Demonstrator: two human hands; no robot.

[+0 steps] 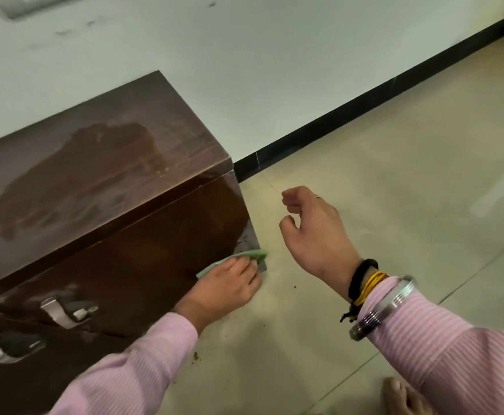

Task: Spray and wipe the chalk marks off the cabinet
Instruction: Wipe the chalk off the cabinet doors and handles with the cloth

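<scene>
The wiping step is in hand: the left hand [224, 290] presses a pale green cleaning cloth [235, 260] with fairly flat fingers against the lower right corner of the dark brown glossy wooden cabinet [101, 181], just above the beige tiled floor [394, 175]. The right hand [313, 232] hovers beside it, loosely curled, holding nothing. A pale smear shows just above the cloth, so the next stroke probably calls for sweeping upward over it.
</scene>
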